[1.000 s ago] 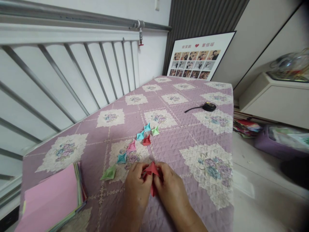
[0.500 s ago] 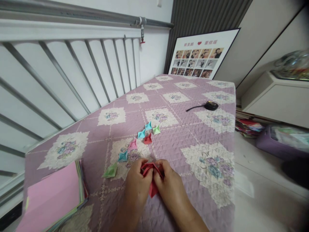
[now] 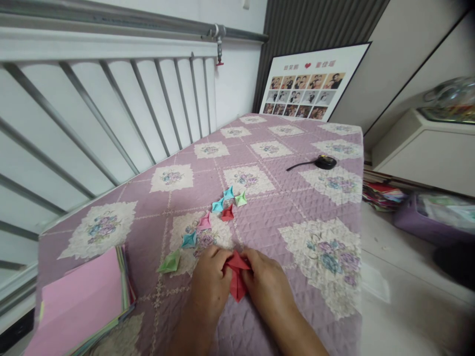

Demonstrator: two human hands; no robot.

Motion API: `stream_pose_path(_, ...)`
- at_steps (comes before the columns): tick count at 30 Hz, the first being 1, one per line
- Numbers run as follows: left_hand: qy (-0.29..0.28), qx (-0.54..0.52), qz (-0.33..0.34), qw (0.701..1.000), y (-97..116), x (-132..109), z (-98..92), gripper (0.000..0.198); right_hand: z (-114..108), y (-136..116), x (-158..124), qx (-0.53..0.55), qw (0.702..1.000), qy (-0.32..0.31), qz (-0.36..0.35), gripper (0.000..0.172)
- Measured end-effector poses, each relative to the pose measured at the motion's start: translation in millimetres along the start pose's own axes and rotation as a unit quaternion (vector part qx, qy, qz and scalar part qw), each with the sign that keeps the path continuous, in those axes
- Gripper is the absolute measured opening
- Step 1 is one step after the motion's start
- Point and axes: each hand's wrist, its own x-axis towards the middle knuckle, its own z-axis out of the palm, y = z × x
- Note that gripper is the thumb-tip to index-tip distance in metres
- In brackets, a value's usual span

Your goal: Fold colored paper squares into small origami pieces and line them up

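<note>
My left hand [image 3: 210, 282] and my right hand [image 3: 270, 282] are both closed on one piece of folded red paper [image 3: 238, 288], each pinching a side of it between thumb and fingers. The paper sits between my hands, low over the purple quilted cloth [image 3: 256, 222]; its upper part spreads out as a wide flap, and below that a creased point aims back toward me. I cannot tell whether it touches the cloth.

Beyond my hands, small folded paper shapes run in a slanting line away from me. Nearest my left hand is a green shape [image 3: 169, 262], then a teal shape [image 3: 189, 240], a pink shape [image 3: 204, 222] and a light blue shape [image 3: 217, 206]. A red shape [image 3: 227, 213] lies just beside that one, and at the far end are a second light blue shape [image 3: 228, 193] and a pale green shape [image 3: 241, 199].

To my left lies a stack of coloured paper [image 3: 83, 296] with a pink sheet on top. Well apart on the far right of the cloth is a black object [image 3: 325, 162] with a thin strap.
</note>
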Motion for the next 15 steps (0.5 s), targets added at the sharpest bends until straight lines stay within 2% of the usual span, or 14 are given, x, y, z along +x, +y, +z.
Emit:
stream_pose_path(3, -0.031, 0.033, 0.014, 0.999, 2, -1, -1.0, 0.04, -1, 1, 0, -0.028, 1.0, -0.01, -0.005, 0.015)
stream_pose_path(9, -0.103, 0.061, 0.043, 0.992, 1, 0, -4.8, 0.06, -2, 8, -2, -0.067, 0.997, -0.024, -0.009, 0.015)
stream_pose_path(15, -0.139, 0.049, 0.07, 0.987, -3, 0, -8.5, 0.06, 1, 16, -6, -0.07, 0.997, -0.013, -0.037, 0.011)
